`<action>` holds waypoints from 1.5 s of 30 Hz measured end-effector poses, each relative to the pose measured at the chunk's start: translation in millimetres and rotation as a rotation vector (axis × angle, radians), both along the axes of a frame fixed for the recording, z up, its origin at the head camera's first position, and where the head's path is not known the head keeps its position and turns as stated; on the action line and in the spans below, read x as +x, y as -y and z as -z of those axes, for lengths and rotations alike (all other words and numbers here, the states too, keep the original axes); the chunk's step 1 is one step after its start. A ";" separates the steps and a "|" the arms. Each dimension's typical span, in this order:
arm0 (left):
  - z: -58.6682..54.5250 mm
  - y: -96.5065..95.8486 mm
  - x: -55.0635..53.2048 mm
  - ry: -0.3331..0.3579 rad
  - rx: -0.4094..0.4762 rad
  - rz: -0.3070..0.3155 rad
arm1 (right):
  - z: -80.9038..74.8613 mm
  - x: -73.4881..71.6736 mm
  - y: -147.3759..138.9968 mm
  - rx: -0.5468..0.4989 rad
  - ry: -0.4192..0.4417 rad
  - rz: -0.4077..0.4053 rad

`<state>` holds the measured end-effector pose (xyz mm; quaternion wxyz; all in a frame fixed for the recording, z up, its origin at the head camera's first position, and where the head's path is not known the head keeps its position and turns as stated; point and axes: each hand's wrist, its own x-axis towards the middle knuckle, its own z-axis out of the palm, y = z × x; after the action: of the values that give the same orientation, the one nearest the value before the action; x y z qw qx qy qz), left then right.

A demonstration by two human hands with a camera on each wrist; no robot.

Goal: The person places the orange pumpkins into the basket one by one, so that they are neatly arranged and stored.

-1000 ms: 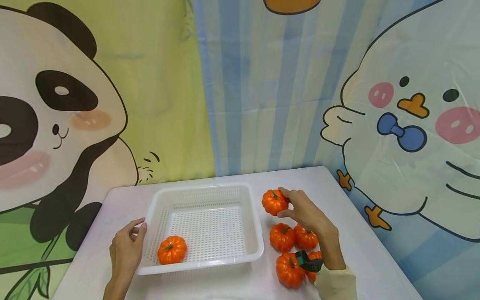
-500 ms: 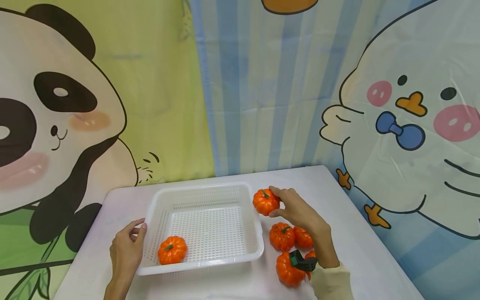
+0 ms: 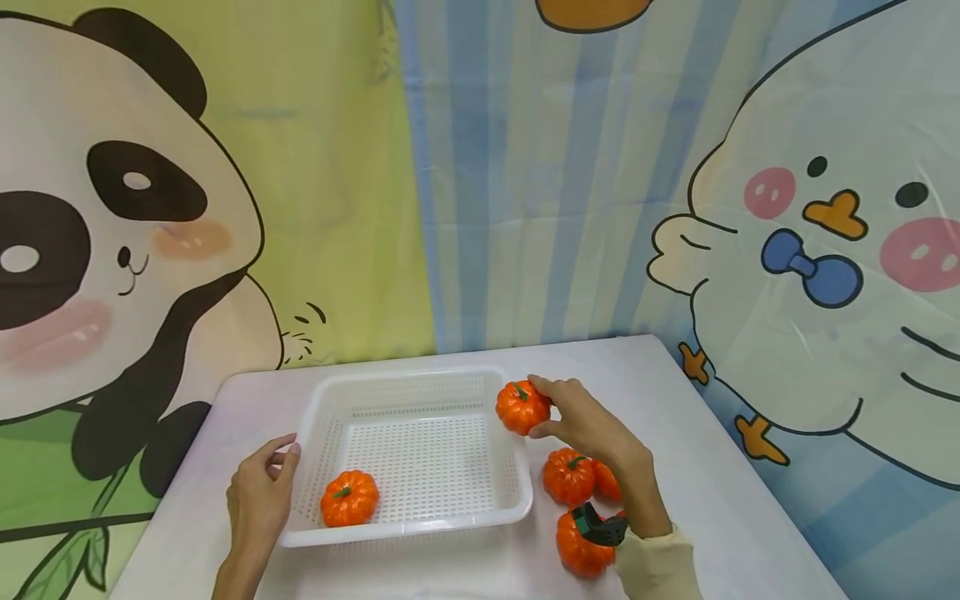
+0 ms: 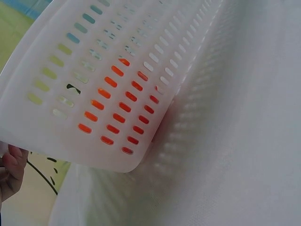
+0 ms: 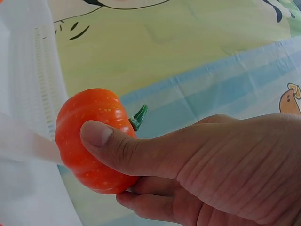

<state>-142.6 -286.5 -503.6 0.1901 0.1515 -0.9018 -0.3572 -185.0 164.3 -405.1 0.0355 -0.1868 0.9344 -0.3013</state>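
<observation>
- Right hand (image 3: 581, 421), right of centre in the head view, pinches an orange pumpkin (image 3: 521, 408), its thumb and fingers parted by about the pumpkin's own width.
- Seen from the right wrist, the thumb lies across the near side with fingers behind and below; the green stem (image 5: 138, 117) stays free, and the ribbed flanks likely give a surer hold than that stem.
- Gripping from the right leaves the pumpkin's left side bare, facing the white basket (image 3: 431, 527); it overlaps the basket's right rim in the head view, though whether they touch I cannot tell.
- Left hand (image 3: 258, 492), lower left, has its fingers bent at the basket's left rim, perhaps to steady it; whether they actually close on the rim is unclear.
- Inside the basket, toward its lower left corner, sits another pumpkin (image 3: 349, 498), which leaves most of the perforated floor uncovered.
- Loose pumpkins (image 3: 568, 477) cluster on the white table (image 3: 720, 500) at lower right, probably kept there for easy reach; the right forearm and dark wrist strap (image 3: 598, 527) partly hide them.
</observation>
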 end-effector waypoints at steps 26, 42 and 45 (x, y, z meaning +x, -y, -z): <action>2.7 -0.1 2.1 0.003 0.005 0.002 | 12.2 -4.1 23.6 -0.061 0.036 -0.024; 1.7 -1.8 2.2 -0.018 0.017 0.003 | 14.2 -9.4 35.4 -0.070 0.028 -0.062; 1.3 -1.9 2.5 -0.024 0.020 0.007 | 15.7 -10.1 37.0 -0.067 0.028 -0.069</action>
<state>-140.1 -284.6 -504.8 0.1981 0.1459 -0.8965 -0.3685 -195.2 127.3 -420.7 0.0525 -0.2161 0.9162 -0.3334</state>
